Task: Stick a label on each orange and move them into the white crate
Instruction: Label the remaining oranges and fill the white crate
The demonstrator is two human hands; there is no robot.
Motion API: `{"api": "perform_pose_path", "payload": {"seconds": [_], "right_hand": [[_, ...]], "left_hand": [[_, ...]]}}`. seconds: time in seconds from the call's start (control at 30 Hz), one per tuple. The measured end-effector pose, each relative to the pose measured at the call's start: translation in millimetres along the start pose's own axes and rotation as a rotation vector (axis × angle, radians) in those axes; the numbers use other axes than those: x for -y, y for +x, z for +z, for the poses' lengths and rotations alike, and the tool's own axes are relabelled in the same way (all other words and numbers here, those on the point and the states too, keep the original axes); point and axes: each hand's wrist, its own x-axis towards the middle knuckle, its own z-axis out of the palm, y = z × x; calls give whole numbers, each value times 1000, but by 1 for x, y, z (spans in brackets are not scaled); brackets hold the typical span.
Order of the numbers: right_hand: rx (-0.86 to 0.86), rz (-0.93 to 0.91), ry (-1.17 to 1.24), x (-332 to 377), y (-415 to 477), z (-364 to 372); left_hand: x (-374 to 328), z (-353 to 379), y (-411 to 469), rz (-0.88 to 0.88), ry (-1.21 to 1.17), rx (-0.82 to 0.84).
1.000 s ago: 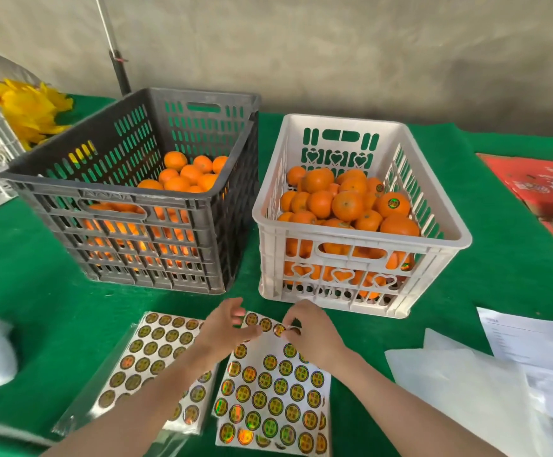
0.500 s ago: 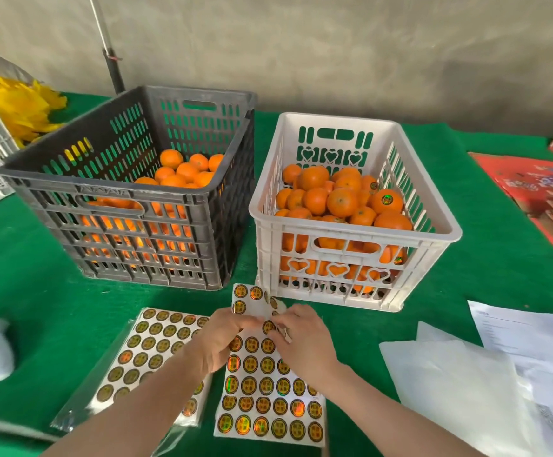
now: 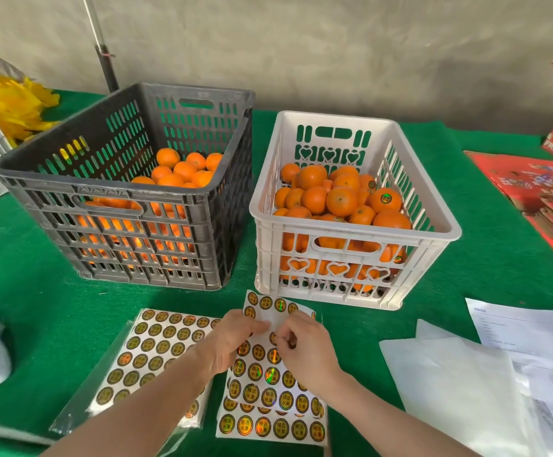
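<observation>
- We see a green table (image 3: 37, 291) filling the lower frame, with a grey wall behind it.
- The black crate (image 3: 136, 252) stands at centre left. It is partly filled with oranges (image 3: 182, 171), heaped toward its right side.
- The white crate (image 3: 351, 230) stands just right of the black one, close to it but apart. Its own pile of fruit (image 3: 341, 201) reaches near the rim, and one labelled orange (image 3: 385, 199) shows on the right of the pile.
- White papers (image 3: 460, 390) lie at lower right.
- A sheet (image 3: 268, 384) of round gold labels lies at lower centre, just in front of the white crate. Its far end is lifted off the table.
- A second sheet (image 3: 156, 351), in a clear sleeve, lies to its left.
- Our left hand (image 3: 232, 341) holds the sheet near its far end, fingers curled over the paper.
- Our right hand (image 3: 305, 347) has thumb and forefinger pinched together on a label (image 3: 273, 338) at the middle of the sheet. We cannot tell whether it has lifted.
</observation>
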Motion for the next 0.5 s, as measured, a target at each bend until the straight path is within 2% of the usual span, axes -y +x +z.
{"api": "perform_pose_path", "payload": {"seconds": [0.2,0.27,0.33,0.4,0.43,0.5], "right_hand": [[-96,38,220,8,10,-15],[-129,10,283,18,17,-24],[-161,-64,318,33,26,-33],[-213,-190,330,55,39,-44],[-244,-259,334,68,46,-49],[-323,-370,354,92,67,-59]], "left_hand": [[9,-11,5,-63,47,54],[17,-10,4,-40,127,62],[21,-8,1,63,389,-37],[18,-11,-9,238,732,-230],[13,-16,-16,362,818,-311],[-3,-31,-36,661,755,-392]]}}
